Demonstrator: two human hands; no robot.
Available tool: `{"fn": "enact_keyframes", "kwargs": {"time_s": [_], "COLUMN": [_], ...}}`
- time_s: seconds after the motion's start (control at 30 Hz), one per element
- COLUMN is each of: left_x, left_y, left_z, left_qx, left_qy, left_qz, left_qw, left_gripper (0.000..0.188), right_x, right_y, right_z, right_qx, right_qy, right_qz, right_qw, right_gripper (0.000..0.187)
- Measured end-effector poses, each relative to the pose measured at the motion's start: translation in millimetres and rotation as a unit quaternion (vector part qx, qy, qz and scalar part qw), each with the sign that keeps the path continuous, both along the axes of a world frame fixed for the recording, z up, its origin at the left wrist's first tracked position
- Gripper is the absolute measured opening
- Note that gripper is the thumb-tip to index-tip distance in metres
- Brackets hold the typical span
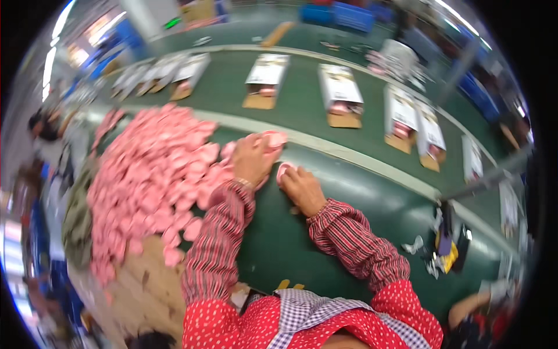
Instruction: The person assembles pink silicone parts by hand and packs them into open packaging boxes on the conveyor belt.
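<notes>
My left hand [252,159] is closed on a pink rounded piece [276,138] at the right edge of a large heap of similar pink pieces [157,168]. Its fingers cover part of the piece, and I cannot tell whether more than one is in the grip. Just to the right, over the green tabletop [273,244], my right hand [303,191] pinches another pink piece [283,171] with a raised rim. The two hands are close together but apart. Striped sleeves cover both forearms.
Beyond a pale rail [349,152], a green conveyor belt [221,87] carries several white boxes [340,87] with open brown flaps and pink contents. Brown cardboard [142,291] lies under the heap's near side. Small black and yellow items [447,256] sit at the right. Other people work around.
</notes>
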State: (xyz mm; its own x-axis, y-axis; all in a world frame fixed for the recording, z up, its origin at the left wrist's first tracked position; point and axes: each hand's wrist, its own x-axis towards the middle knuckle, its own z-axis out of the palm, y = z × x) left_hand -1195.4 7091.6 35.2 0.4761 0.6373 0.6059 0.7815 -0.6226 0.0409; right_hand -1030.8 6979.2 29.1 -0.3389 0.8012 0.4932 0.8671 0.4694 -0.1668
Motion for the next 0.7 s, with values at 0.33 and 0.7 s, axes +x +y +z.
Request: {"fn": "enact_keyframes", "kwargs": {"time_s": [0.33, 0.7], "left_x": [54.1, 21.8], "left_y": [-13.4, -27.7], "left_z": [4.6, -12.0], "left_qx": [0.011, -0.005], "left_qy": [-0.096, -0.106], "left_qz": [-0.08, -0.121], "left_qw": [0.992, 0.987], "left_gripper": [0.021, 0.028], "right_x": [157.9, 236.1], "right_y": [24.6, 120.5], "right_z": [54.6, -40.7], "right_qx": [0.034, 0.081], "right_qy": [0.118, 0.026], "right_qz": [-0.133, -0.249], "right_qw": [0.983, 0.965], "right_gripper": [0.013, 0.024]}}
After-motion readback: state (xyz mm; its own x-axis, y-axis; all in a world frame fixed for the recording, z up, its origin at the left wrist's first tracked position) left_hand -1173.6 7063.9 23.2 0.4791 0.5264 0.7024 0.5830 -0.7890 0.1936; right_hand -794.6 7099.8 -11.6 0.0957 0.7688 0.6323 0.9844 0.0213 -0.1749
